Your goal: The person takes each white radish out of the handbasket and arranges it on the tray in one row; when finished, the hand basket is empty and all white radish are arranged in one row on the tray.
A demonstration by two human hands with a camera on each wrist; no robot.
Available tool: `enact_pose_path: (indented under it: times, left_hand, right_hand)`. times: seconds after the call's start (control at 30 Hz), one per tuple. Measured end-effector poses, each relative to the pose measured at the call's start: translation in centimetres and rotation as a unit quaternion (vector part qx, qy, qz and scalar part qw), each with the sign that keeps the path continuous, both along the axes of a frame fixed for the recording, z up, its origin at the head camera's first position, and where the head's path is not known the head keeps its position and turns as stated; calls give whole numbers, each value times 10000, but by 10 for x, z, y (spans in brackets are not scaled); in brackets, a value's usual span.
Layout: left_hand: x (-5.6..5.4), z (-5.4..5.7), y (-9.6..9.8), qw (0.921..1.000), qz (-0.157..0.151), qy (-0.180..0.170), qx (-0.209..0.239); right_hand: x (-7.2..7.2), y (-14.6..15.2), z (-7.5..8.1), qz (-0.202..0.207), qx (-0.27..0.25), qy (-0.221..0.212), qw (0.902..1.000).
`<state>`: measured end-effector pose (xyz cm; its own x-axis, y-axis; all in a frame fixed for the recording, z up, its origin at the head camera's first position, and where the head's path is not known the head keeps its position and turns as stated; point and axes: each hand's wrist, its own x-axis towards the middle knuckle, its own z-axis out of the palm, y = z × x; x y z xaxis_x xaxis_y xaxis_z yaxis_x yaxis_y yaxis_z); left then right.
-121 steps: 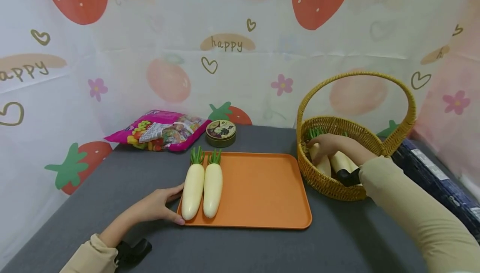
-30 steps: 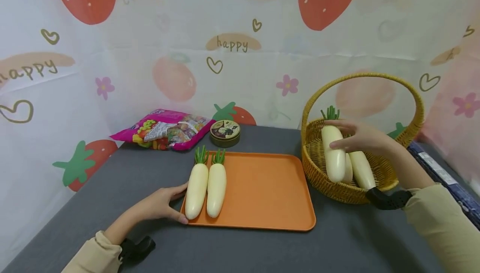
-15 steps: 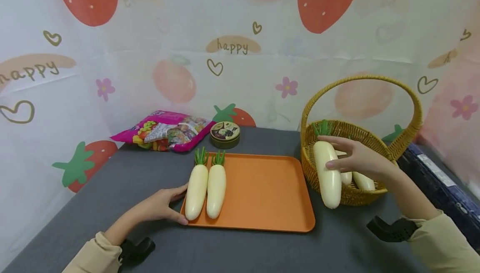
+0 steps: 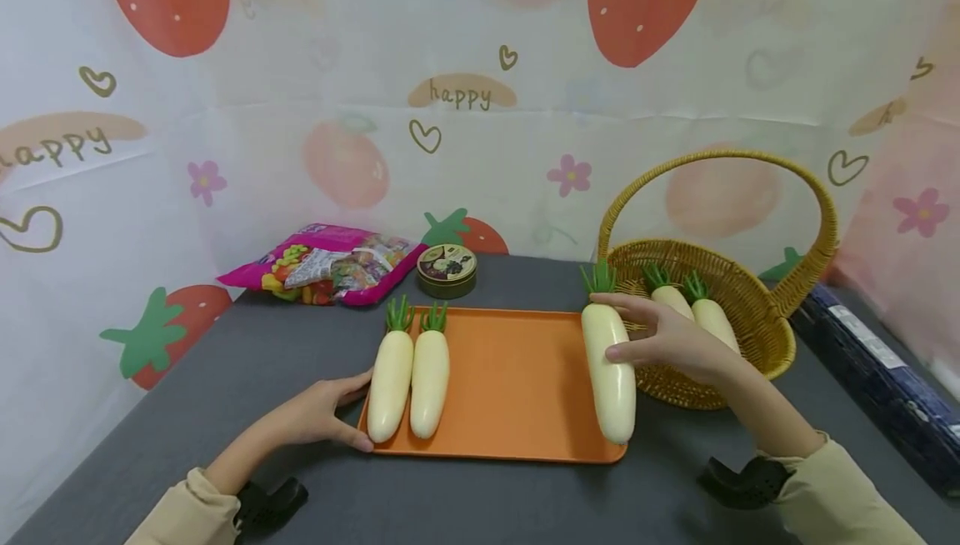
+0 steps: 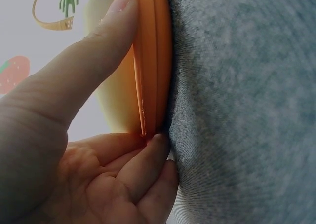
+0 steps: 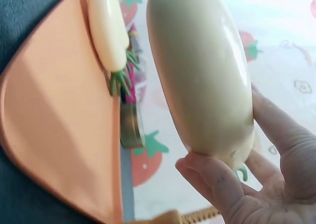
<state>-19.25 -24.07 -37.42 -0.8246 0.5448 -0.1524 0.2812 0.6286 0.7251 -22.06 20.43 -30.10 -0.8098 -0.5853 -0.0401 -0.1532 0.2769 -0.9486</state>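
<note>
A white radish (image 4: pixel 609 374) with green leaf stubs is in my right hand (image 4: pixel 667 341), held near its leafy end over the right edge of the orange tray (image 4: pixel 517 387). In the right wrist view the thumb and fingers grip this white radish (image 6: pixel 202 76) from both sides. Two more radishes (image 4: pixel 390 382) lie side by side along the tray's left edge. My left hand (image 4: pixel 318 413) holds the tray's front left corner; in the left wrist view the thumb lies on the tray rim (image 5: pixel 150 61) and the fingers curl against its side.
A wicker basket (image 4: pixel 780 345) with a tall handle stands right of the tray, with radishes (image 4: pixel 712 320) inside. Behind the tray are a pink snack bag (image 4: pixel 330 266) and a round tin (image 4: pixel 447 270). A dark blue long package (image 4: pixel 870 370) lies at the far right.
My right hand reached into the basket, lifted out a radish and carried it left to the tray's right edge. My left hand has stayed at the tray corner.
</note>
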Motion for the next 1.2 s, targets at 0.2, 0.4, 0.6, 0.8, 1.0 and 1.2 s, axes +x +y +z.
enact_pose_path:
  times: [0.2, 0.4, 0.6, 0.8, 1.0, 1.2]
  left_hand:
    - [0, 1, 1, 10000, -7, 37, 8]
    - [1, 0, 2, 10000, 10, -34, -2]
    - [0, -1, 2, 10000, 4, -26, 60]
    - [0, 1, 1, 10000, -19, 53, -7]
    - [2, -1, -2, 10000, -8, 5, 23]
    - [2, -3, -1, 10000, 22, -11, 46]
  right_hand:
    - [-8, -24, -13, -127, -147, -76, 9998]
    - [-15, -47, -25, -56, -180, -267, 9995]
    - [-22, -66, -33, -140, -352, -363, 9986]
    - [-26, -90, -46, -134, -222, -632, 9977]
    - [-27, -114, -53, -93, -18, -718, 9974]
    - [-32, -129, -58, -58, 189, -544, 9983]
